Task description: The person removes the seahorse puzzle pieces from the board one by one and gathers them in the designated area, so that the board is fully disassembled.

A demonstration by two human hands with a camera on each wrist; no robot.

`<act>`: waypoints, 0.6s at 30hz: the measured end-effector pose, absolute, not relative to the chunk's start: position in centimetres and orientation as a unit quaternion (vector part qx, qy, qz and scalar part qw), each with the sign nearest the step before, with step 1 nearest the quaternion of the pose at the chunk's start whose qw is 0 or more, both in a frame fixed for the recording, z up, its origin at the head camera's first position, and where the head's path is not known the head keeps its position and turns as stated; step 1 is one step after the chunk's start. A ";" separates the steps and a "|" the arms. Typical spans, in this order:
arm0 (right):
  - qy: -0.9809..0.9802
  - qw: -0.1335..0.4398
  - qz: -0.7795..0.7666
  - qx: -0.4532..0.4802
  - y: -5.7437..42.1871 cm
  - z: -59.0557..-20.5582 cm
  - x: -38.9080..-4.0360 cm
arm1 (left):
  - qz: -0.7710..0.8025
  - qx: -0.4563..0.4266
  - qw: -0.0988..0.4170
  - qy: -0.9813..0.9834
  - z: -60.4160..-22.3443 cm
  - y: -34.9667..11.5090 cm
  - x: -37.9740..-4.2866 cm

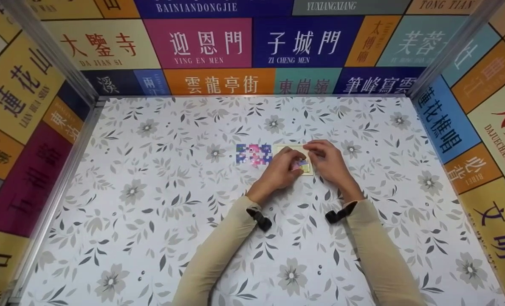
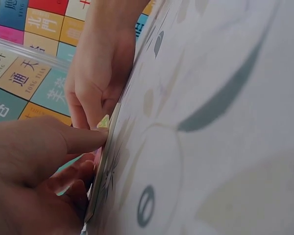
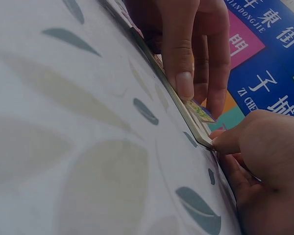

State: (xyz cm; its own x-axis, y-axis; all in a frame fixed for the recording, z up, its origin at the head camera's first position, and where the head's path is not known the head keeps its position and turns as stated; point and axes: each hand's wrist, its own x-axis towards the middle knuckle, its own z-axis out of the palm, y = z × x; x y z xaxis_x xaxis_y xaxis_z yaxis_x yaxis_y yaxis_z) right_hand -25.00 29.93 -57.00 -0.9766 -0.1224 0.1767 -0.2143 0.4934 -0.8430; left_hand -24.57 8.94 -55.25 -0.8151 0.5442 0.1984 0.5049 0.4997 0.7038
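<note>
A small puzzle tray (image 1: 310, 173) with a pale rim lies on the table, partly hidden beneath the hands. My left hand (image 1: 280, 169) reaches over it and pinches a puzzle piece (image 3: 202, 112) with yellow-green print between thumb and fingers. That piece tilts up from the tray near one corner in the right wrist view. At the tray's right side, my right hand (image 1: 329, 162) holds the rim, thumb at the corner and fingers curled beyond it. Just left of the tray is a block of joined puzzle pieces (image 1: 253, 155) in purple, blue and pink.
White cloth with grey flowers and leaves covers the table (image 1: 150, 238). Panels with large lettering (image 1: 210, 42) stand along the back and both sides. A dark wrist camera (image 1: 260, 220) is strapped to the left wrist, another (image 1: 337, 213) to the right.
</note>
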 end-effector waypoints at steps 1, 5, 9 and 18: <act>-0.863 0.045 0.494 0.098 29.9 -57.0 -25.0 | 0.403 0.303 0.022 0.863 -55.3 8.9 -24.6; -0.866 0.044 0.489 0.097 29.9 -56.9 -25.0 | 0.417 0.305 0.014 0.856 -55.3 8.9 -24.7; -0.865 0.046 0.491 0.096 29.9 -57.0 -25.0 | 0.424 0.304 0.014 0.853 -55.2 8.9 -24.6; -0.860 0.055 0.497 0.101 29.8 -57.0 -25.0 | 0.420 0.304 0.011 0.855 -55.1 8.8 -24.5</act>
State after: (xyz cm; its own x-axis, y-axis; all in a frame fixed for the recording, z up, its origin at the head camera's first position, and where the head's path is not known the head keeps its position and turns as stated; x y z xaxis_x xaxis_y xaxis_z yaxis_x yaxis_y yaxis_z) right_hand -25.05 29.80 -57.00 -0.9736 -0.1188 0.1947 -0.2280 0.4848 -0.8444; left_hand -24.51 8.84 -55.06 -0.8144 0.5301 0.2361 0.5109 0.4622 0.7248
